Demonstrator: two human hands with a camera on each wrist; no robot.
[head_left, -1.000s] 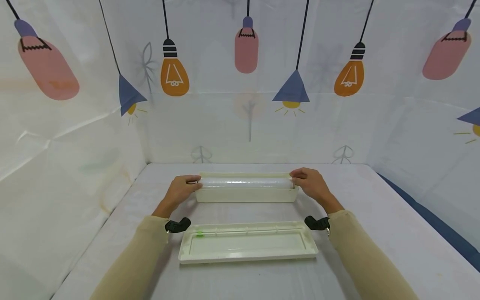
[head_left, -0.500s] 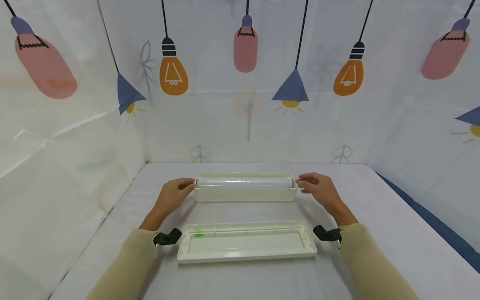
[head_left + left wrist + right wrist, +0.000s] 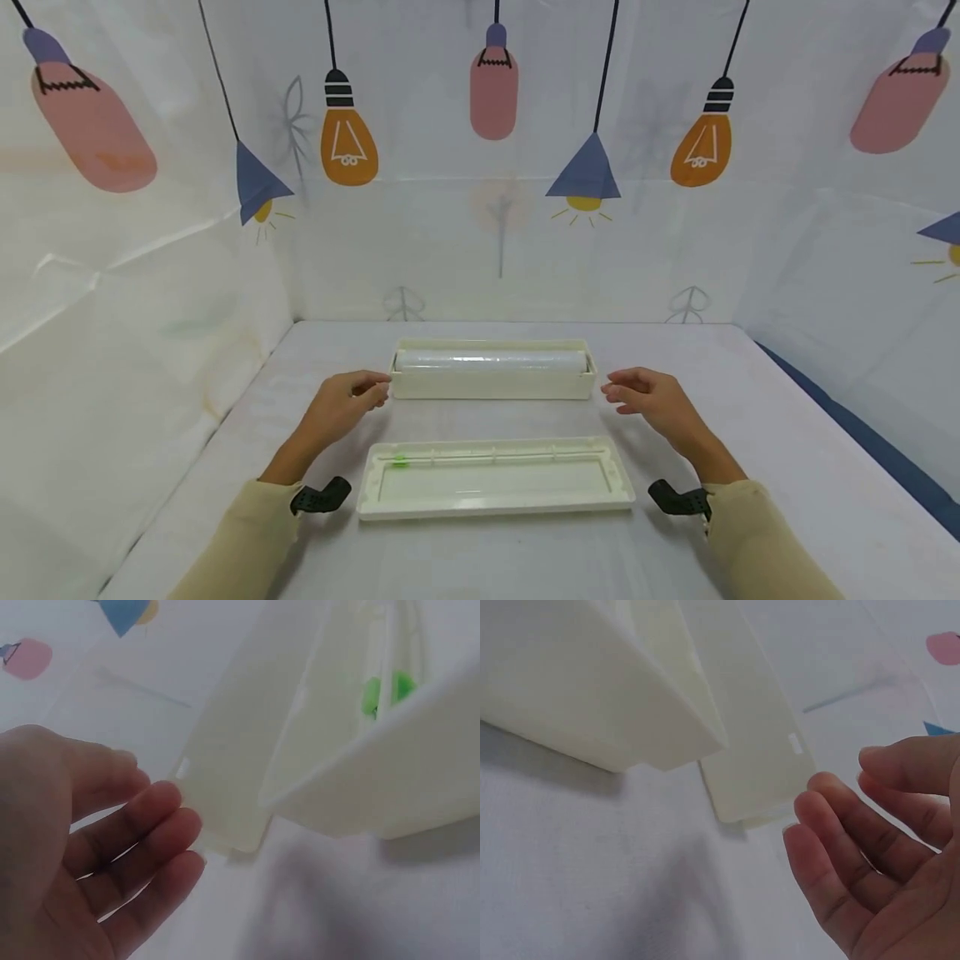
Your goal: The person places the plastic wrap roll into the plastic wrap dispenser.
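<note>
A long cream plastic box (image 3: pixel 493 386) stands toward the back of the table, and a roll of clear plastic wrap (image 3: pixel 491 361) lies inside it. Nearer the person, its matching lid (image 3: pixel 495 497) lies with its inner side up. A small green slider (image 3: pixel 400 461) sits on the lid's rail. My left hand (image 3: pixel 341 406) is beside the box's left end, holding nothing, its fingers loosely bent; whether they touch the box I cannot tell. Off the right end hovers my right hand (image 3: pixel 654 402), apart from the box, fingers relaxed.
White cloth covers the table (image 3: pixel 757 417). A white sheet (image 3: pixel 450 242) printed with lamps and bulbs hangs behind and at both sides. Each wrist wears a black camera strap (image 3: pixel 321 497). A blue strip (image 3: pixel 862 433) runs along the right edge.
Both hands have let go of the roll's ends and drawn back toward the person, out to either side. The roll stays lying in the box, and the lid has not moved.
</note>
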